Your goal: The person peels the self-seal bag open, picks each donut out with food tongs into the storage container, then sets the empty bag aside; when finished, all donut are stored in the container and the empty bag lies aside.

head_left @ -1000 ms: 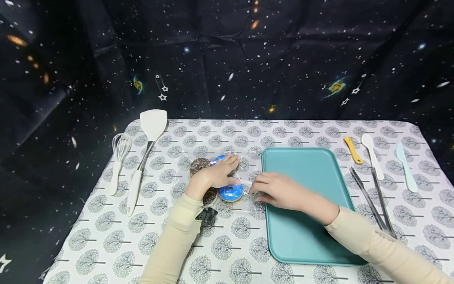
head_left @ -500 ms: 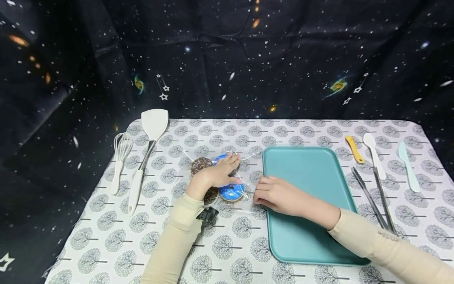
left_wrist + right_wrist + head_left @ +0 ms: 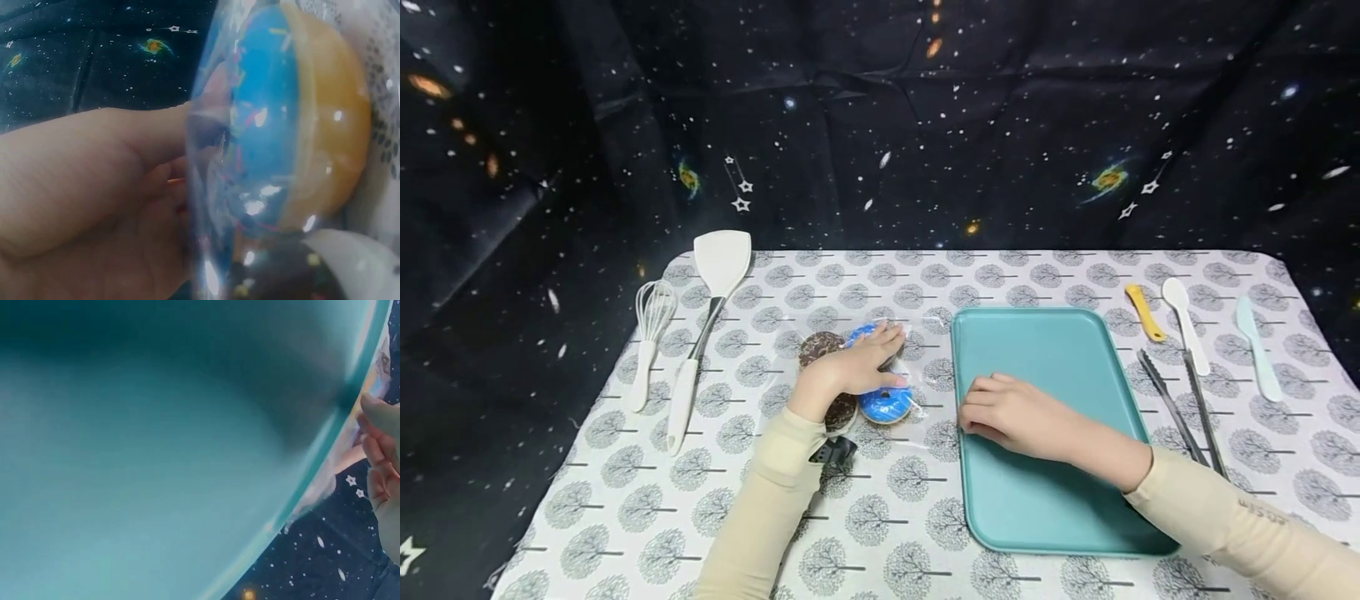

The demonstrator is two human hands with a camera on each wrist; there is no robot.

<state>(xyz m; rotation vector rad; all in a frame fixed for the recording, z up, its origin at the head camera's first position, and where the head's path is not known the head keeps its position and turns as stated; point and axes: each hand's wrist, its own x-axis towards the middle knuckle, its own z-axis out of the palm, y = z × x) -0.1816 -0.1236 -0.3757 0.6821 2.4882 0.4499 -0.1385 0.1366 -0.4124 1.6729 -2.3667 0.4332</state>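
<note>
Plastic-wrapped doughnuts (image 3: pixel 880 400) under left hand (image 3: pixel 850 371), right hand (image 3: pixel 1011 412) just beside.

Even light, blurred wrist views

The centre of the frame is being blocked by the left hand (image 3: pixel 850 371) pressing the bagged doughnuts (image 3: pixel 886 403) and by the right hand (image 3: pixel 1011 412) lying on the teal tray (image 3: pixel 1052 500). Bare cloth is being left free along the lower left, between the spatula (image 3: pixel 703 325) and the tray.
</note>
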